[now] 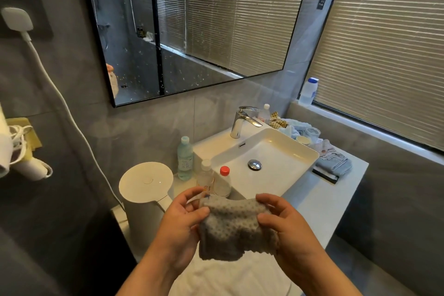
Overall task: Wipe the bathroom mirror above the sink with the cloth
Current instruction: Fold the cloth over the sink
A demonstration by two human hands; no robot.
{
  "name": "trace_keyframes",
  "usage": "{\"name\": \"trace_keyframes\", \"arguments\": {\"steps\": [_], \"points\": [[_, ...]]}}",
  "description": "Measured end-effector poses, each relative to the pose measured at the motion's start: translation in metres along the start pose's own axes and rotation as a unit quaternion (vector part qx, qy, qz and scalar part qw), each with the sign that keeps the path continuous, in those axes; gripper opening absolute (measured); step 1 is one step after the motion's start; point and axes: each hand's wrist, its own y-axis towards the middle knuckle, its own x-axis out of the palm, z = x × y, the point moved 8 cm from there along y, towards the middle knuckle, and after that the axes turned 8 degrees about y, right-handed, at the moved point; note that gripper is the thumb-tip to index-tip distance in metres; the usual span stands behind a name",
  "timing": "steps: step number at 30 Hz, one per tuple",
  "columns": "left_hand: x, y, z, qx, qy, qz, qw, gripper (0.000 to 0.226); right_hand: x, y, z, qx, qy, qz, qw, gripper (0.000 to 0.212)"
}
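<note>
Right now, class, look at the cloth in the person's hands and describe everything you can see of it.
The cloth is grey with a bumpy, waffle-like weave, and looks soft and thick. It is bunched rather than spread flat, its lower edge hanging loose. The left hand and right hand pinch its upper corners, thumbs in front, holding it in the air in front of the sink, well below the mirror. It does not touch the mirror.
</note>
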Motion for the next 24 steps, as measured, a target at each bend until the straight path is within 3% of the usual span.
{"name": "trace_keyframes", "arguments": {"steps": [3,6,11,13,19,22,24], "points": [[-0.001,0.001,-0.021,-0.107,-0.071,-0.025,0.991,0.048,0.0,-0.001,-0.001,-0.014,0.023,0.007,1.0,0.037],[0.006,-0.005,-0.032,-0.16,-0.061,-0.082,0.982,0.049,0.003,-0.001,-0.001,-0.012,0.04,0.008,0.999,0.042],[-0.001,0.003,-0.013,-0.049,0.034,-0.057,0.997,0.046,0.006,-0.002,0.0,0.023,-0.091,-0.015,0.995,0.021],[-0.001,0.004,-0.003,-0.019,0.081,-0.055,0.995,0.047,0.005,0.002,0.008,0.062,-0.086,-0.022,0.994,0.019],[0.009,0.005,0.006,0.036,0.228,-0.113,0.967,0.06,0.006,0.007,0.007,0.06,-0.009,-0.036,0.998,0.048],[0.004,0.009,0.011,0.089,0.355,-0.082,0.927,0.055,0.008,0.005,-0.009,-0.004,-0.133,-0.037,0.99,0.05],[0.006,0.009,0.022,0.142,0.479,-0.047,0.865,0.045,0.015,0.002,-0.017,-0.057,-0.268,-0.057,0.96,0.031]]}}
